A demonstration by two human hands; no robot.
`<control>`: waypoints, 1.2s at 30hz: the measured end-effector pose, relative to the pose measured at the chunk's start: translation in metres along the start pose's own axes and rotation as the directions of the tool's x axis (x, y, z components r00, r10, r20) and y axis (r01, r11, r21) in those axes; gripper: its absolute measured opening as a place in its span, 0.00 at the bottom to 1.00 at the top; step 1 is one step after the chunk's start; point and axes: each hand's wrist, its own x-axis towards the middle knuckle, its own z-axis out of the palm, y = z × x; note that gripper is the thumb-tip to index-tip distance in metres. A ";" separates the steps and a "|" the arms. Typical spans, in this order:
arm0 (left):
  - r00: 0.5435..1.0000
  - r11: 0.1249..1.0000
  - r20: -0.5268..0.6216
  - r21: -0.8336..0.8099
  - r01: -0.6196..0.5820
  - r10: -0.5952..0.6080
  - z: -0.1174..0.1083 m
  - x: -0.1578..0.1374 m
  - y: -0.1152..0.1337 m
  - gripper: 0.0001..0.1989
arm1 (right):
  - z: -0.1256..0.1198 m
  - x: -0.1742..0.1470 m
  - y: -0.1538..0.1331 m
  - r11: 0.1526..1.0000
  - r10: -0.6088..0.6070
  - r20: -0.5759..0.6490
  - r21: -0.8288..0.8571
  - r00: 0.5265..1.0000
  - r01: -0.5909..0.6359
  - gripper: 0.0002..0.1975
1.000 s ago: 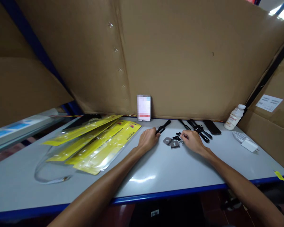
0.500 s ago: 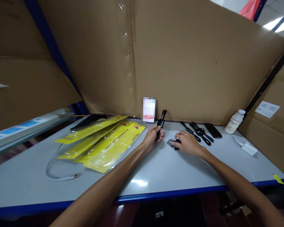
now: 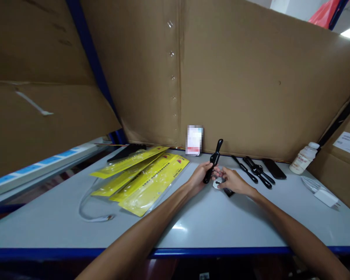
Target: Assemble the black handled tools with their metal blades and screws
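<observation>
My left hand (image 3: pixel 200 174) grips a black spokeshave (image 3: pixel 215 157), which stands up at a slant with its upper handle pointing away from me. Close beside it, my right hand (image 3: pixel 232 180) pinches a flat silvery blade (image 3: pixel 217 184) with a dark slot in it. Part of the blade is hidden behind the fingers. Just below the right hand, a small black piece (image 3: pixel 229 192) lies on the table. To the right lie more black spokeshaves (image 3: pixel 258 171) and a slim black handled part (image 3: pixel 245 169).
Yellow blister packs (image 3: pixel 154 186) and a white cable (image 3: pixel 81 208) lie left on the table (image 3: pixel 198 225). A lit phone (image 3: pixel 194 140) leans on the cardboard wall (image 3: pixel 236 85). Rightward are a dark phone (image 3: pixel 274 168), a bottle (image 3: pixel 304 158) and a charger (image 3: pixel 326 197). A power strip (image 3: pixel 46 167) runs left.
My right hand has lifted the blade off the black piece and brought it to the spokeshave. My left hand has turned the spokeshave so more of it shows. The view has shifted left.
</observation>
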 end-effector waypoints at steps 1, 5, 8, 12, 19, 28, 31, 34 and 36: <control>1.000 1.000 0.012 0.002 0.007 -0.007 0.001 -0.001 -0.001 0.04 | -0.001 0.001 0.003 0.994 0.007 -0.001 0.110 1.000 -0.006 0.19; 0.998 0.999 0.047 0.007 0.045 -0.045 0.004 -0.007 -0.002 0.04 | -0.018 0.002 0.012 0.863 0.091 -0.015 0.500 0.996 -0.072 0.16; 0.995 0.996 0.051 0.032 0.087 -0.089 0.006 -0.011 -0.004 0.08 | -0.031 -0.001 0.015 0.754 0.148 -0.074 0.654 0.986 -0.064 0.14; 0.999 0.986 0.022 0.165 0.027 -0.031 0.009 -0.016 -0.011 0.12 | -0.030 -0.005 0.012 0.659 0.229 -0.130 0.750 0.965 -0.055 0.13; 0.995 0.932 0.032 0.348 -0.099 0.094 0.017 -0.020 -0.017 0.17 | -0.024 -0.008 0.004 0.619 0.197 -0.118 0.785 0.973 -0.030 0.13; 0.996 0.888 0.064 0.453 -0.078 0.055 0.022 -0.027 -0.019 0.18 | -0.023 -0.011 -0.004 0.579 0.118 0.003 0.812 0.993 -0.072 0.06; 0.996 0.891 0.053 0.446 -0.082 0.066 0.020 -0.027 -0.020 0.18 | -0.024 -0.010 -0.004 0.594 0.100 0.041 0.799 0.994 -0.093 0.06; 0.997 0.888 0.040 0.454 -0.075 0.064 0.019 -0.027 -0.020 0.18 | -0.026 -0.009 -0.003 0.628 0.109 0.053 0.770 0.993 -0.110 0.07; 0.998 0.882 0.034 0.466 -0.066 0.057 0.019 -0.026 -0.019 0.18 | -0.026 -0.008 -0.003 0.650 0.115 0.030 0.754 0.993 -0.098 0.08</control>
